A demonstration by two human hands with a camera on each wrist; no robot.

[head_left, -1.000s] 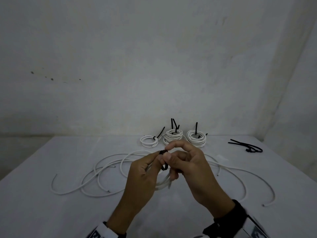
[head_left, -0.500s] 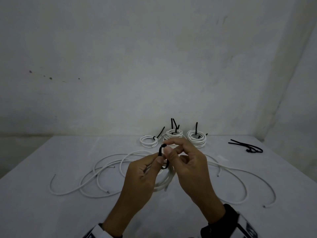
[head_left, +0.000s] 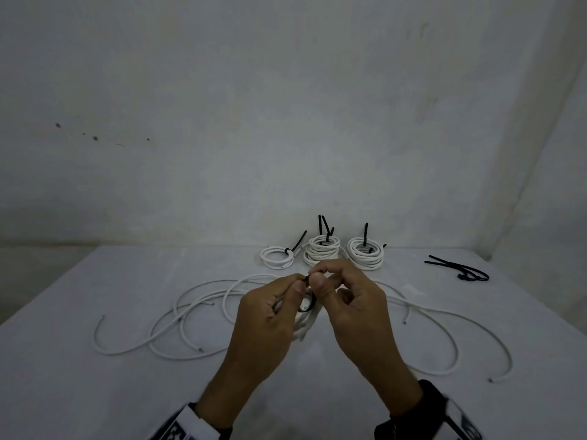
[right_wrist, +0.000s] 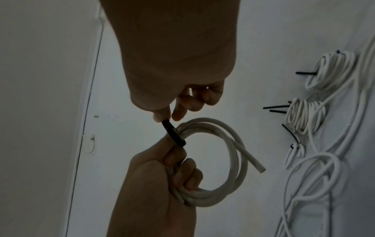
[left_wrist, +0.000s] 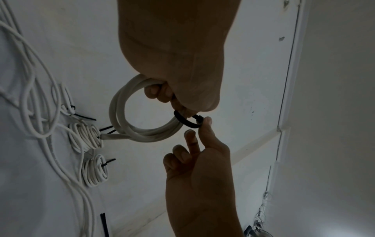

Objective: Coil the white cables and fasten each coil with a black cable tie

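Three tied coils (head_left: 320, 253) are sitting in a row at the far edge of the white desk (head_left: 95, 382), close to a grey plastered wall (head_left: 286, 122); black tie tails are sticking up from them. A side wall is meeting the back wall at the right corner. Spare ties (head_left: 460, 269) are lying near the desk's far right edge, well apart from the coils. Loose cables (head_left: 165, 328) are sprawling across the middle of the desk on both sides of the hands.

The left hand (head_left: 266, 315) is gripping a small coil (left_wrist: 129, 126) above the desk, its fingers (right_wrist: 182, 173) curling round the bundled turns. The right hand (head_left: 352, 309) is pinching a black tie (left_wrist: 185, 122) between thumb and forefinger; its other fingers are curling loosely. The tie is looping round the coil's strands just beside the left fingers.

The head view is hiding most of the coil behind both hands, showing only a sliver of tie. The wrist views are revealing the coil's full ring, its cut end (right_wrist: 259, 170) projecting free, and the tie's loop standing open, not drawn tight. The left wrist view is also showing a pale strip running across the wall or ceiling behind.
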